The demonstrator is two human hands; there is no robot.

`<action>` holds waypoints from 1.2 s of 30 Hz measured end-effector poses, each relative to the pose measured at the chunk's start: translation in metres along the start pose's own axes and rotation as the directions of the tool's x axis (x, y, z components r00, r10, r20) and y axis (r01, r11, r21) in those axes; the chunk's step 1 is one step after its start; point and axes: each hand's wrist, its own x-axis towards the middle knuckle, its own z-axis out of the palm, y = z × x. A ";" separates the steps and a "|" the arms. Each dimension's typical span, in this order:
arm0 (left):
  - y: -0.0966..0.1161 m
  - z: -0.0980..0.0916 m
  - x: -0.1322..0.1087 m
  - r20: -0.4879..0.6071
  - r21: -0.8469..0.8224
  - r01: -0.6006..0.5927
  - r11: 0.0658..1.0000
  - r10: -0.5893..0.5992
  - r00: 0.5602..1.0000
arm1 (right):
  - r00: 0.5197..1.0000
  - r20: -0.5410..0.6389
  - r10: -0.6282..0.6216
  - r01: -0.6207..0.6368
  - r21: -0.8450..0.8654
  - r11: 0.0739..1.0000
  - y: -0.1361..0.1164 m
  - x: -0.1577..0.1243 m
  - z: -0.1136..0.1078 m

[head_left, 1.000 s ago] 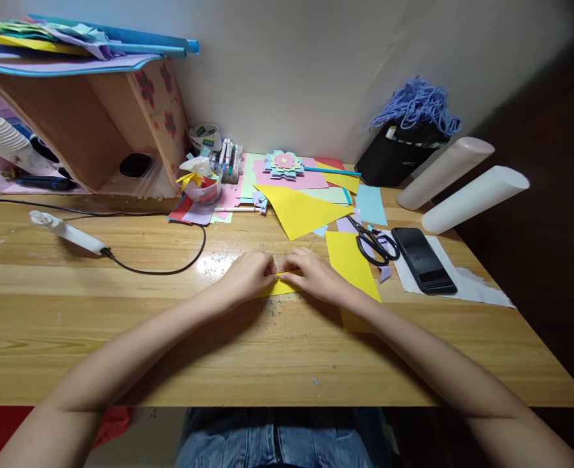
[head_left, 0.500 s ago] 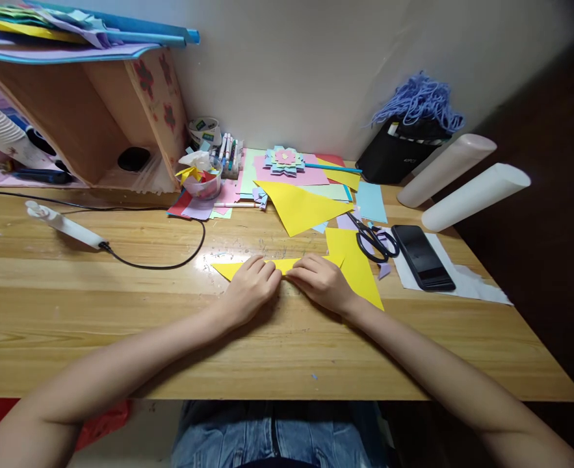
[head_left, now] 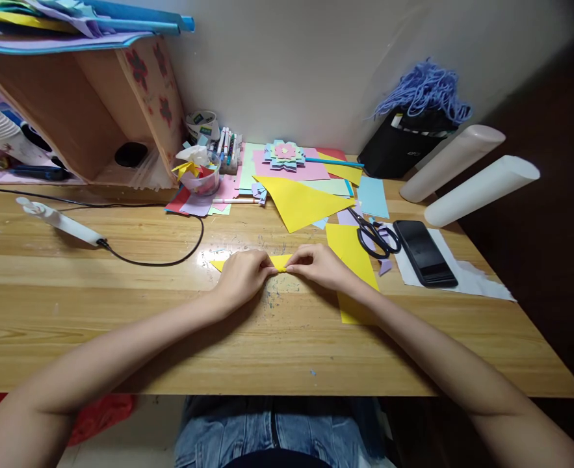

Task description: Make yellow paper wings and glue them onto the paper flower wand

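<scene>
A strip of yellow paper (head_left: 281, 260) lies low over the middle of the wooden table, partly covered by both hands. My left hand (head_left: 246, 276) pinches its near edge between thumb and fingers, and a pointed yellow end shows past the knuckles. Just to the right, my right hand (head_left: 316, 265) pinches the same edge, thumb against fingertips. Between the two pinches the edge looks rolled or folded over. Under the right wrist and forearm lies a larger yellow sheet (head_left: 352, 257), and a yellow triangular piece (head_left: 299, 201) rests beyond the hands.
Black-handled scissors (head_left: 372, 234) and a phone (head_left: 424, 253) lie to the right, near two white rolls (head_left: 482, 190). A layered paper flower (head_left: 285, 155) sits at the back. On the left are a corded white glue gun (head_left: 65, 223), a plastic cup (head_left: 203, 181) of scraps and a cardboard box (head_left: 143, 97).
Both hands have tightened their pinch on the near edge, which now looks more rolled. Less of the strip shows on either side. The view has shifted slightly.
</scene>
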 end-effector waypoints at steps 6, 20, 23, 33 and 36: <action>0.000 -0.010 0.012 0.077 0.061 0.109 0.992 -0.113 0.991 | 0.990 0.050 0.132 -0.129 -0.058 0.990 -0.004 0.011 -0.008; -0.019 -0.024 -0.007 0.061 0.134 0.154 0.979 -0.163 0.985 | 0.974 0.086 0.210 -0.204 -0.081 0.976 0.011 0.002 -0.035; -0.024 -0.030 -0.010 0.062 0.130 0.207 0.970 -0.216 0.974 | 0.970 0.083 0.227 -0.219 -0.096 0.971 0.013 -0.001 -0.040; -0.051 -0.040 -0.022 0.056 0.012 0.313 0.950 -0.314 0.948 | 0.960 0.066 0.273 -0.263 -0.134 0.955 0.035 -0.010 -0.059; -0.057 -0.037 -0.022 0.033 -0.071 0.196 0.978 -0.195 0.980 | 0.954 0.064 0.292 -0.281 -0.136 0.950 0.039 -0.012 -0.065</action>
